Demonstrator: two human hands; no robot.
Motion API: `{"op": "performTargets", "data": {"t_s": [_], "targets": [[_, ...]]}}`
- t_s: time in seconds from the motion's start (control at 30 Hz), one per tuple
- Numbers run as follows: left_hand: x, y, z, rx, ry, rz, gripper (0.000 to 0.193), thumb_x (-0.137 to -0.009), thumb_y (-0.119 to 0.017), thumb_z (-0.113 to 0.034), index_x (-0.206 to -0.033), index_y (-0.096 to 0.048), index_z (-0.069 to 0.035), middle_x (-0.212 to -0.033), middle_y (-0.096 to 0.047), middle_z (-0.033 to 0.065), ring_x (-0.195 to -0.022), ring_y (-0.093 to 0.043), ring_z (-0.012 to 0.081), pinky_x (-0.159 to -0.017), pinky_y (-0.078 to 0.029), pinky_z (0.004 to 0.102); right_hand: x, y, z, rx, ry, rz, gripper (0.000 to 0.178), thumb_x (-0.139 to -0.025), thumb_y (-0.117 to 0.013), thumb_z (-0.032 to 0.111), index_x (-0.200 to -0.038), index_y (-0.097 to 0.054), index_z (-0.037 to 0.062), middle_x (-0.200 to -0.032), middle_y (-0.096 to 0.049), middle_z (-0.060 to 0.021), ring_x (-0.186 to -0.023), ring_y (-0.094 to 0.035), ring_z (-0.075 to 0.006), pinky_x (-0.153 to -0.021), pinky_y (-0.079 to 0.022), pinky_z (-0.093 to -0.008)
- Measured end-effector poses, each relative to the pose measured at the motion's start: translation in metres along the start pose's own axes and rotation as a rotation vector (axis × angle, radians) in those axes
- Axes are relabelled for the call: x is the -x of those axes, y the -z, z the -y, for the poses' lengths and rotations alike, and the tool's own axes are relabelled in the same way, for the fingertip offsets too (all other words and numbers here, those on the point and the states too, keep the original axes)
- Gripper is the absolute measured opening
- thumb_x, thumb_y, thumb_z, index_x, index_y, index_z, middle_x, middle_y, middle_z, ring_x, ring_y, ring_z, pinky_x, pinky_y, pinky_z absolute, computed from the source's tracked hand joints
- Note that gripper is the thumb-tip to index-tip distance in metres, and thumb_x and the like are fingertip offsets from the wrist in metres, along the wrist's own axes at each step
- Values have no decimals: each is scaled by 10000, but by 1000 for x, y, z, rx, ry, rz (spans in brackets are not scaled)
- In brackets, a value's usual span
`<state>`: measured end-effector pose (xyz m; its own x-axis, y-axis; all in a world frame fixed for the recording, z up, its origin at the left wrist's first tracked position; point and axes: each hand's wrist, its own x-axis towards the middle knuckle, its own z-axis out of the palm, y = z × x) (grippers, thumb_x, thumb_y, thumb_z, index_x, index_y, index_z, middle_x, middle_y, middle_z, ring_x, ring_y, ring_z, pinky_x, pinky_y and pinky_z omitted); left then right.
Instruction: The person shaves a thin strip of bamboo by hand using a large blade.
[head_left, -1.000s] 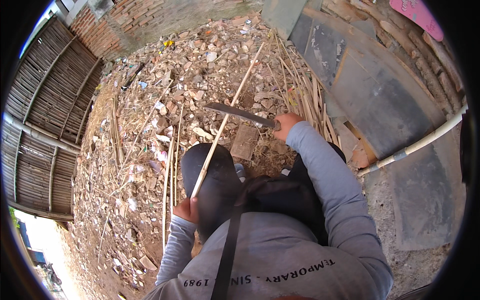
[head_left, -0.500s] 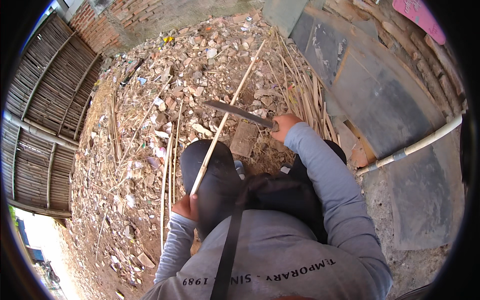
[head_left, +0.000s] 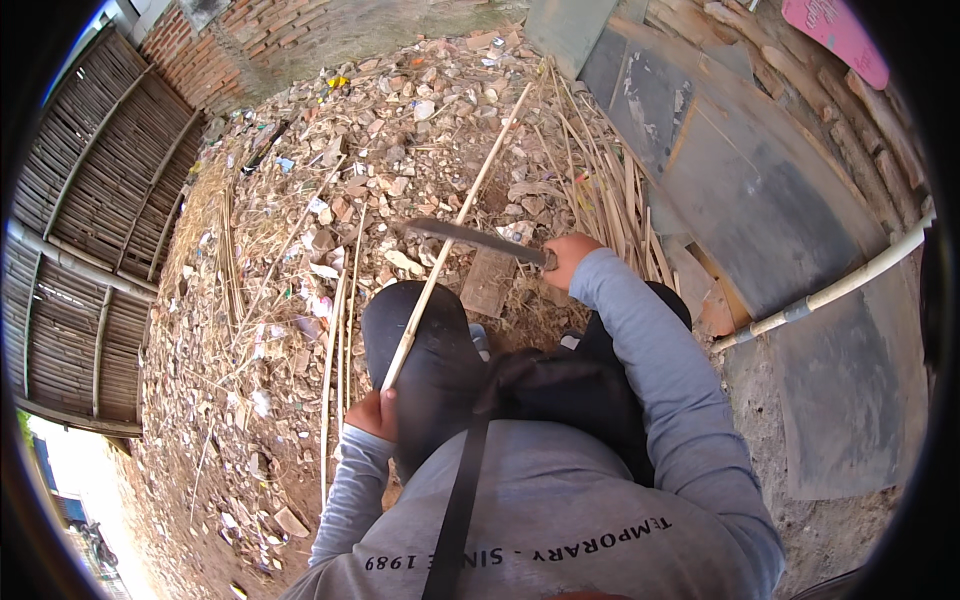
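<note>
barely moved since a second ago | left hand [head_left: 372, 413] grips bamboo stick [head_left: 455, 228], running toward 1 o'clock | right hand [head_left: 568, 256] closed on knife [head_left: 470, 238], blade across stick | i judge trimming; next needs a controlled cut

What we cannot make out in the view from above

We see only part of the left hand [head_left: 372, 413]: its fingers are tucked behind the dark trouser knee [head_left: 425, 370], so we cannot tell how they wrap the long pale bamboo strip [head_left: 455, 225], whose lower end is hidden there too. The right hand [head_left: 568, 256] covers the handle of the dark flat-bladed knife [head_left: 470, 238], and we cannot tell whether the blade touches the strip or passes over it. Our feet are mostly hidden by our legs. The pink sign [head_left: 835, 35] and the white plastic pipe [head_left: 850, 285] run out of the picture. The small coloured scraps in the rubble [head_left: 320, 210] are too small to identify.
</note>
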<state>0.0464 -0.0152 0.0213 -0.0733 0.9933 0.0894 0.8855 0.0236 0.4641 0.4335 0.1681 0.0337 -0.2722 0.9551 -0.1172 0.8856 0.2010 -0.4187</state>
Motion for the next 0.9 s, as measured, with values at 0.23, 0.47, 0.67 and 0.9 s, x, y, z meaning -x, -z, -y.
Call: {"op": "performTargets", "data": {"t_s": [0.23,0.47,0.67,0.9], "targets": [[-2,1,-6,25,3,15,495,-935,-476,-429,-684,-541,-7,-570,-529,244,-555,-556,439,-517,-419,492,-8,8,-11,-10,-106,112,298,-712,-691,329,-911,-681,108,-841,-667,-163,-819,-642,-336,-750,-512,-427],[-1,-4,3,16,-14,18,476,-943,-465,-406,-697,-550,-7,-581,-542,236,-557,-560,438,-517,-420,490,-3,-6,-17,10,5,-105,256,-722,-674,311,-883,-679,111,-780,-654,-152,-781,-638,-337,-732,-510,-426],[-1,-4,6,24,-16,11,458,-951,-454,-382,-708,-561,-8,-576,-544,230,-548,-561,426,-512,-422,482,2,8,-9,-27,-18,-88,240,-716,-676,294,-870,-668,111,-750,-648,-145,-755,-635,-345,-705,-503,-441],[-2,-5,3,44,-38,2,452,-951,-450,-374,-713,-570,-9,-581,-547,235,-551,-562,430,-511,-422,486,4,8,-9,-25,-2,-128,239,-728,-683,305,-880,-670,121,-752,-652,-138,-753,-636,-341,-702,-506,-440]]}}
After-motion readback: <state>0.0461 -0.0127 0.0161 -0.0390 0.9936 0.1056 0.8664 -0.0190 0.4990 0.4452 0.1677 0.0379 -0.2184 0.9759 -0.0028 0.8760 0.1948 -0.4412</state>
